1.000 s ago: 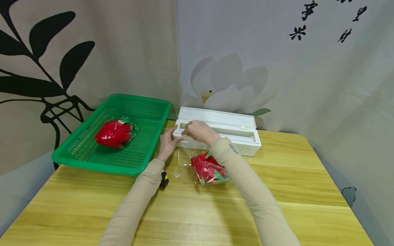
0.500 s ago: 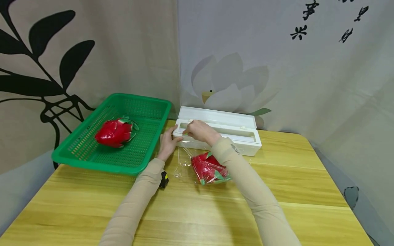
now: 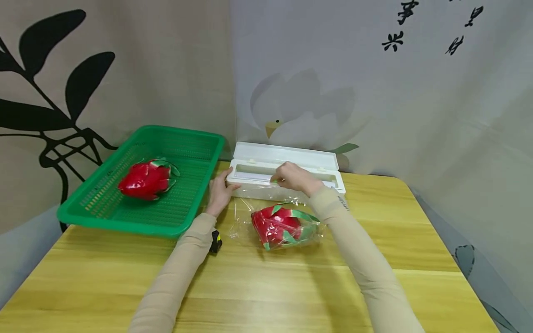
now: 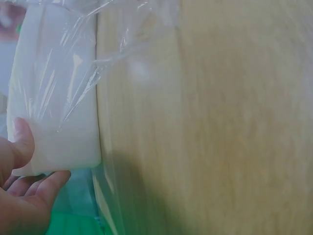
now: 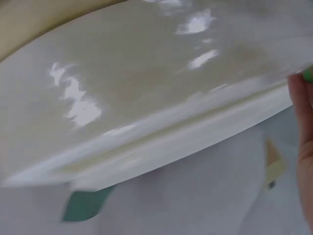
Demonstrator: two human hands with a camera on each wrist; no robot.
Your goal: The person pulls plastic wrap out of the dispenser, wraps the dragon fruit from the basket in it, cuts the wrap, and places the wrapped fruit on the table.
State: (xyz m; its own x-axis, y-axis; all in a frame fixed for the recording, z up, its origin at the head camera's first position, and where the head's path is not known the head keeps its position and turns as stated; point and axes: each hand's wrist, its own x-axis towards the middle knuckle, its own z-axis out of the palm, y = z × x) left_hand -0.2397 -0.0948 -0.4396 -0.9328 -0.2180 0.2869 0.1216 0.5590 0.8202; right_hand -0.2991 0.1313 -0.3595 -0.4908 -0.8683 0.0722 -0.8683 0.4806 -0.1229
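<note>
My left hand grips the left end of a long white cling film dispenser, its thumb on the front and fingers against the end face. The dispenser's lid stands up at the back. Fingers of my right hand pinch a small green slider on the dispenser's front edge, left of its middle. Clear film hangs from that edge and drapes over a red dragon fruit with green leaf tips, lying on the table in front.
On the left stands a green plastic basket, with another wrapped red dragon fruit in it. A small black and yellow object lies beside my left forearm. A printed curtain hangs right behind the wooden table.
My right hand has moved rightward along the dispenser's edge with the slider, uncovering more of the dragon fruit. My left hand keeps its grip. The head view has shifted slightly.
</note>
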